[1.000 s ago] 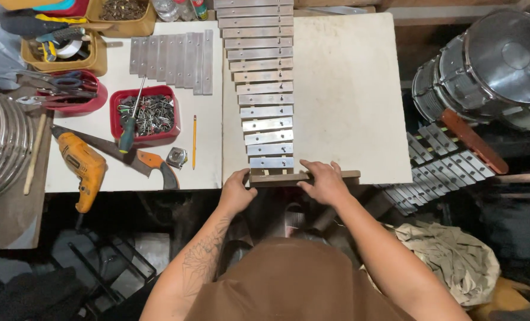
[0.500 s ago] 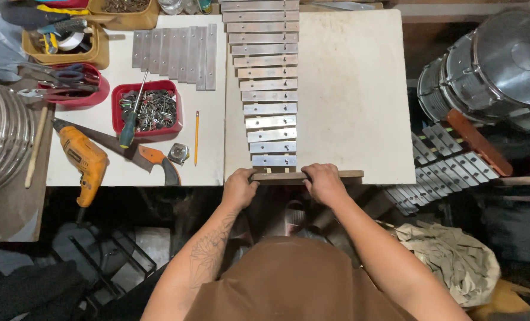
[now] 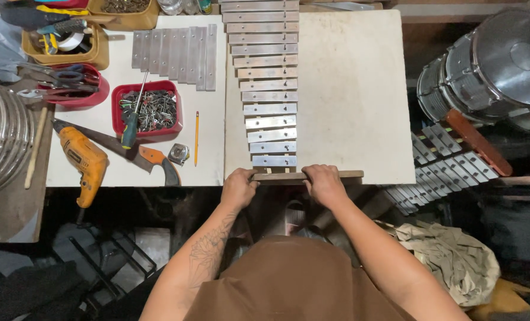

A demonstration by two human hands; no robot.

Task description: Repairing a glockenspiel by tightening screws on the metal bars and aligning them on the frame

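Here, left hand (image 3: pixel 238 187) and right hand (image 3: pixel 323 183) both gripping the wooden strip (image 3: pixel 312 176) below the metal bars (image 3: pixel 268 95).

Left bench: orange drill (image 3: pixel 85 161), handsaw (image 3: pixel 135 152), tape measure (image 3: pixel 178 154), pencil (image 3: pixel 196 138), red tray of screws (image 3: pixel 148 110) with screwdriver (image 3: pixel 133 116) across it, loose metal bars (image 3: pixel 174 54) above. Right, off table: steel drum (image 3: pixel 498 66); crumpled cloth (image 3: pixel 449 260) below.
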